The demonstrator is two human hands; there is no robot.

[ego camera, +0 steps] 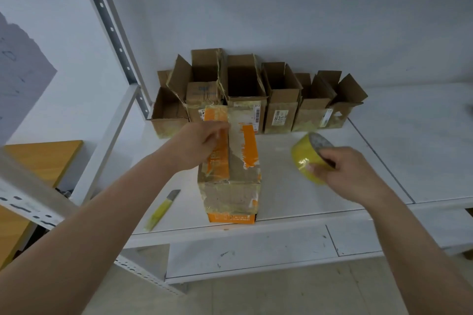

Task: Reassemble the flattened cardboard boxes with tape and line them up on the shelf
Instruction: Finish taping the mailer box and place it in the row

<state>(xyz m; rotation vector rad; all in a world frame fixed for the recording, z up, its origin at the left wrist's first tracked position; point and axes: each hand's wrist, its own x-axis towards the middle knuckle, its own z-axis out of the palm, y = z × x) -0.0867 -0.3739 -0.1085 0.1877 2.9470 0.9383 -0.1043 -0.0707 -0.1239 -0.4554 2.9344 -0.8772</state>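
Cardboard box with orange print, lying flaps-closed on the white shelf, just in front of a row of six already opened boxes standing against the back wall. Left hand resting on the far left part of its top, fingers curled over the centre seam and apparently pinching a tape end there, though too blurred to be sure. Right hand clear of the box to the right, grip closed round the yellow tape roll, thumb on the outer face and fingers hooked into the core. Yellow utility knife lying on the shelf near the front edge, left of the box, untouched.

Judged to be the sealing step on this box, with most of the row already done.

To do it well: hold both flaps flush and pressed down with the left hand before any strip goes on; anchor the tape end on the far face, then draw the roll toward the near end, straight along the seam, kept taut and low; smooth down behind the roll to avoid bubbles over the old crinkled tape; run past the edge onto the front face before cutting; reach for the knife only once the strip is stuck
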